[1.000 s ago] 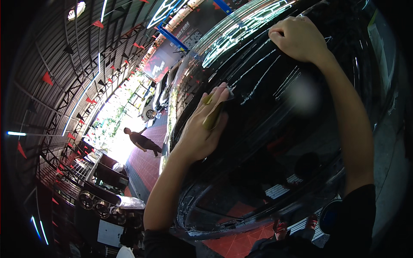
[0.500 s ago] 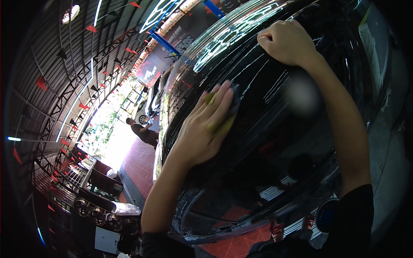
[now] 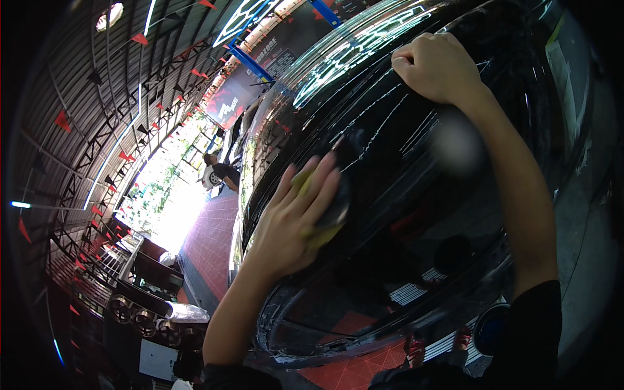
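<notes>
A glossy black car body panel (image 3: 383, 214) fills the middle of the view, with bright light reflections and pale streaks on its far part. My left hand (image 3: 286, 224) lies over a yellow-green pad (image 3: 331, 232) with a darker underside, fingers stretched along it, pressing it to the panel. Part of the pad is hidden beneath the hand. Farther up on the right, my right hand (image 3: 439, 68) is curled into a fist that rests at the panel's upper part. Whatever is inside that fist, if anything, is hidden.
A person (image 3: 224, 172) is beyond the car at the left, near a white car wheel (image 3: 212, 178). Several loose wheel rims (image 3: 144, 322) stand at the lower left. A dark round bucket (image 3: 491, 330) is near my right elbow. Red tiles (image 3: 354, 367) lie below.
My left hand has slid the pad down and slightly left, toward me, across the panel. The right fist has hardly moved. The person in the background has shifted farther away.
</notes>
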The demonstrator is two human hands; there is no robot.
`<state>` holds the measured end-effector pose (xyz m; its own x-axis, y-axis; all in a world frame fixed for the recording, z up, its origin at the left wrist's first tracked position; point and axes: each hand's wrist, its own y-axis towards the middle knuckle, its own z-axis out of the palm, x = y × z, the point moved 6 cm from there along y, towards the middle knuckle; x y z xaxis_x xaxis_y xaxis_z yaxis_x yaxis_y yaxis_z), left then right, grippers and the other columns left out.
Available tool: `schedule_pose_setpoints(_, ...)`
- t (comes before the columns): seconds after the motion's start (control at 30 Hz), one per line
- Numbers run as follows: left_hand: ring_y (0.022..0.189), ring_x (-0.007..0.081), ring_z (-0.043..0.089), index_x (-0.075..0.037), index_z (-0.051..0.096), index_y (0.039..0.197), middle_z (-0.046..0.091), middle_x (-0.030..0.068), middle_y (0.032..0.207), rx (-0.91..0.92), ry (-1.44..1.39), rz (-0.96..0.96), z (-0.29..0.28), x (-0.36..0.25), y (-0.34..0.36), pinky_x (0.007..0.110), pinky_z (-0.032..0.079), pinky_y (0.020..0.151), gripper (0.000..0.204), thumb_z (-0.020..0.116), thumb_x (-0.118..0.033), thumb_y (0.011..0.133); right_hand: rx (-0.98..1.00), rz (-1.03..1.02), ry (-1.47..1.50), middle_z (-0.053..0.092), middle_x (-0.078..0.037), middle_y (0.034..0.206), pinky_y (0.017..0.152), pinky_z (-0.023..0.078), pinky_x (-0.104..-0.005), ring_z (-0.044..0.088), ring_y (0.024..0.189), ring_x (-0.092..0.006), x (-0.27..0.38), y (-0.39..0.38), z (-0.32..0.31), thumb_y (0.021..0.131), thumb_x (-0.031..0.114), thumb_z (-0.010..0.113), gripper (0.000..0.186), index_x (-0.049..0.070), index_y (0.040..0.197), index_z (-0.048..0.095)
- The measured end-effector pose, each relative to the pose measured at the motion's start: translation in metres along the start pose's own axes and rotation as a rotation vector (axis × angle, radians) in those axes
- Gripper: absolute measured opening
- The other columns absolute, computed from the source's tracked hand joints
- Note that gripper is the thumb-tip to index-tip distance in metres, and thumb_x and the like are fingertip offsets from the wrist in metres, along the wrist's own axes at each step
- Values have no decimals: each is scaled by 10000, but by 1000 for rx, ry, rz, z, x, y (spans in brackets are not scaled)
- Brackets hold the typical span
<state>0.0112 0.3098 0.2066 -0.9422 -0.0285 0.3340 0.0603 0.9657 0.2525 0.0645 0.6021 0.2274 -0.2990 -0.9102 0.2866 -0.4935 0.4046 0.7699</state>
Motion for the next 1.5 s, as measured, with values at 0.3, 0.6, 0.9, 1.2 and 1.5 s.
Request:
schedule_pose_setpoints(0.3, 1480, 393, 368, -26, 355, 1548, 331, 194, 1629, -7, 117, 23, -6, -8, 41, 546, 252, 1231, 788, 678, -171, 844, -128, -21, 29, 743, -163, 859, 975, 482, -456, 714, 891, -322, 12, 6, -5, 929, 335, 538, 345, 110, 840, 784)
schedule_pose_setpoints(0.6, 1500, 356, 353, -37, 364, 1552, 362, 176, 1621, 21, 41, -199, -5, 12, -70, 533, 238, 1240, 793, 696, -156, 842, -151, 11, -24, 734, -172, 875, 1001, 466, -442, 698, 938, -313, 9, -2, -8, 930, 327, 528, 354, 95, 855, 785)
schedule_pose_setpoints(0.9, 1480, 382, 369, -53, 345, 1559, 373, 181, 1610, -26, -163, -131, 1, 31, -19, 558, 242, 1234, 708, 627, -136, 915, -123, -64, 24, 760, -101, 928, 1023, 442, -398, 699, 971, -241, -2, -5, -2, 911, 228, 579, 258, 83, 906, 792)
schedule_pose_setpoints(1.2, 1488, 379, 352, -74, 358, 1558, 394, 172, 1600, -69, -257, -182, -5, 37, 25, 543, 204, 1252, 588, 520, -119, 995, -38, -8, 11, 758, -112, 983, 1048, 419, -412, 683, 1032, -257, 7, 4, -5, 928, 249, 539, 306, 63, 934, 782)
schedule_pose_setpoints(1.5, 1514, 368, 307, -87, 398, 1540, 391, 142, 1609, -42, -349, -371, -5, 46, -44, 518, 165, 1265, 537, 492, -122, 1013, -199, -16, 87, 725, -145, 815, 1006, 445, -445, 698, 874, -291, 18, -7, -15, 922, 291, 523, 355, 64, 766, 747)
